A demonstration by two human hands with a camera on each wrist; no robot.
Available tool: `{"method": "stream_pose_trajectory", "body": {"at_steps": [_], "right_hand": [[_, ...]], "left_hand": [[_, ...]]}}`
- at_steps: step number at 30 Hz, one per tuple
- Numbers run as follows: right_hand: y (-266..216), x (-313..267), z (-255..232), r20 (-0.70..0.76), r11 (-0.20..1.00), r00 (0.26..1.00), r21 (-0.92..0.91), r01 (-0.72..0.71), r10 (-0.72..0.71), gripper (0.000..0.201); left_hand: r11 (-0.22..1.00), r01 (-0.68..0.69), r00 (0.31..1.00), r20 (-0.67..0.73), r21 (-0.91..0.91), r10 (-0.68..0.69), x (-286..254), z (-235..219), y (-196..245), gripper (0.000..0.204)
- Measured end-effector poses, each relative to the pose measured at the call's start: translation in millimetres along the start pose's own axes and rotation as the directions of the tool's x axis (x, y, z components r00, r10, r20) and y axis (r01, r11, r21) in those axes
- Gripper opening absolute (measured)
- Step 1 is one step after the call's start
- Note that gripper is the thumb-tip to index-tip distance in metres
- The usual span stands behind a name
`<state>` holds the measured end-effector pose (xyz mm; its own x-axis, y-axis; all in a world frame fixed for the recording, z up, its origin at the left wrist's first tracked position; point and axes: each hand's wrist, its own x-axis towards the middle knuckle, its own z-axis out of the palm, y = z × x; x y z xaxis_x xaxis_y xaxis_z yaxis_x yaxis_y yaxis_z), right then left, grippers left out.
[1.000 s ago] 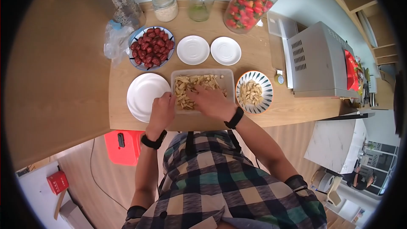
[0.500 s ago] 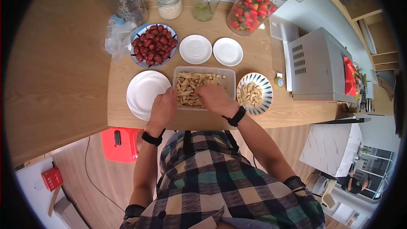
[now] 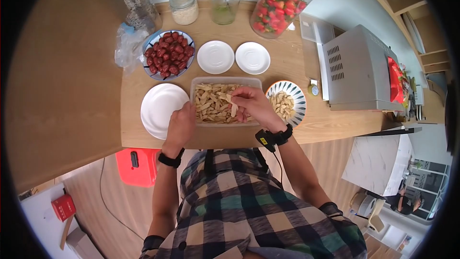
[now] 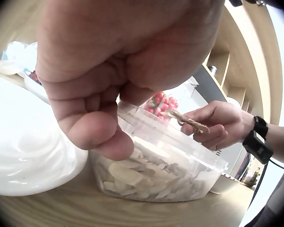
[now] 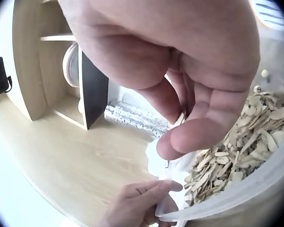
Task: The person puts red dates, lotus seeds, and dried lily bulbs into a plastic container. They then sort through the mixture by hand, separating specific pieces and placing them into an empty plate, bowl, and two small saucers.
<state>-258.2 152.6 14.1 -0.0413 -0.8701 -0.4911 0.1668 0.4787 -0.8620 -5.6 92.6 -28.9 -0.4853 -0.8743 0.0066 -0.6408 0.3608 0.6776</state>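
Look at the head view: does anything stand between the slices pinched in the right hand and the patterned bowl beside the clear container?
Nothing visible. The right hand holds the slices above the clear container; only its far wall separates them from the patterned bowl.

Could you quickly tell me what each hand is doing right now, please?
Left hand: grips the near left corner of the clear container.
Right hand: pinches a few pale dried slices above the container.

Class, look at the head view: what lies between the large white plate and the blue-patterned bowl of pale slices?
The clear plastic container of pale dried slices lies between the large white plate and the patterned bowl; the left hand holds its near corner. The head view shows this.
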Motion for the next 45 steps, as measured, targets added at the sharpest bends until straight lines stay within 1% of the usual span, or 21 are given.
{"method": "stream_pose_trajectory", "body": {"at_steps": [5, 8, 11, 16, 19, 21, 23, 25, 27, 28, 29, 31, 32, 34, 35, 37, 38, 40, 42, 44, 45], "right_hand": [[-11, -38, -39, -0.147, 0.978, 0.987, 0.189, 0.090, -0.062, 0.014], [9, -53, -79, -0.418, 0.988, 0.896, -0.027, 0.154, -0.152, 0.017], [25, -62, -105, -0.500, 0.992, 0.857, -0.088, 0.094, -0.126, 0.017], [43, -58, -125, -0.499, 0.993, 0.861, -0.098, 0.060, -0.101, 0.019], [44, -58, -134, -0.498, 0.978, 0.860, -0.208, 0.011, -0.115, 0.022], [39, -62, -136, -0.576, 0.943, 0.793, -0.334, -0.007, -0.198, 0.025], [27, -66, -137, -0.594, 0.913, 0.775, -0.404, -0.054, -0.216, 0.024], [22, -63, -135, -0.607, 0.877, 0.759, -0.469, -0.101, -0.237, 0.023], [23, -56, -133, -0.498, 0.750, 0.753, -0.661, -0.007, -0.431, 0.022], [20, -54, -122, -0.493, 0.751, 0.755, -0.660, -0.002, -0.431, 0.022], [12, -51, -103, -0.353, 0.725, 0.808, -0.678, 0.126, -0.471, 0.023], [-3, -41, -64, -0.072, 0.600, 0.846, -0.737, 0.313, -0.529, 0.025], [-8, -34, -46, 0.065, 0.498, 0.844, -0.782, 0.375, -0.533, 0.026], [10, -10, -24, 0.275, 0.340, 0.779, -0.783, 0.521, -0.563, 0.024], [12, -5, -14, 0.280, 0.337, 0.778, -0.782, 0.525, -0.563, 0.024], [14, 1, 4, 0.247, 0.184, 0.933, -0.936, 0.299, -0.262, 0.042], [15, 4, 9, 0.256, 0.178, 0.931, -0.935, 0.307, -0.261, 0.042], [18, 9, 17, 0.188, 0.119, 0.972, -0.971, 0.205, -0.145, 0.044], [19, 9, 16, 0.222, 0.100, 0.966, -0.967, 0.236, -0.135, 0.043], [21, 7, 14, 0.252, 0.083, 0.960, -0.961, 0.263, -0.125, 0.042], [23, 7, 14, 0.279, 0.054, 0.948, -0.956, 0.290, -0.155, 0.032]], "left_hand": [[0.993, -0.114, 0.993, 0.039, 0.013, 0.114, 1, -3, 2, 0.011], [0.997, 0.014, 0.999, 0.051, -0.076, -0.010, 1, -2, 4, 0.010], [0.997, -0.002, 1.000, 0.011, -0.075, 0.003, 2, -1, 2, 0.012], [0.995, 0.027, 0.999, 0.033, -0.096, -0.024, 3, -2, 3, 0.015], [0.995, 0.030, 0.999, 0.029, -0.096, -0.028, 2, -2, 3, 0.016], [0.994, 0.041, 0.999, 0.027, -0.097, -0.039, 1, 0, 0, 0.016], [0.990, -0.142, 0.989, -0.038, 0.003, 0.142, 1, 3, -8, 0.016], [0.993, -0.115, 0.993, -0.023, -0.012, 0.115, 0, 4, -9, 0.016], [0.996, -0.087, 0.996, -0.007, -0.025, 0.086, 0, 1, -5, 0.016], [0.998, -0.029, 0.999, 0.018, -0.057, 0.030, 0, 0, -2, 0.016], [0.996, 0.028, 0.999, 0.046, -0.089, -0.024, 0, -1, -1, 0.016], [0.998, -0.008, 0.999, 0.038, -0.055, 0.010, 0, 3, -10, 0.015], [0.999, -0.045, 0.998, 0.033, -0.023, 0.045, -1, 6, -14, 0.015], [0.998, -0.066, 0.998, 0.023, -0.017, 0.066, -2, 7, -15, 0.015], [0.996, -0.085, 0.996, 0.013, -0.012, 0.085, -4, 7, -16, 0.016], [0.998, -0.065, 0.998, 0.012, -0.021, 0.065, -6, 8, -16, 0.015], [0.998, -0.047, 0.999, 0.018, -0.031, 0.047, -8, 7, -16, 0.015], [0.999, -0.017, 1.000, 0.011, -0.049, 0.018, -11, 5, -11, 0.015], [0.998, 0.010, 1.000, 0.007, -0.070, -0.009, -14, 5, -12, 0.014], [0.997, -0.078, 0.997, -0.014, -0.013, 0.078, -15, 8, -16, 0.013], [0.997, -0.075, 0.997, -0.018, -0.015, 0.074, -17, 9, -17, 0.013]]}}
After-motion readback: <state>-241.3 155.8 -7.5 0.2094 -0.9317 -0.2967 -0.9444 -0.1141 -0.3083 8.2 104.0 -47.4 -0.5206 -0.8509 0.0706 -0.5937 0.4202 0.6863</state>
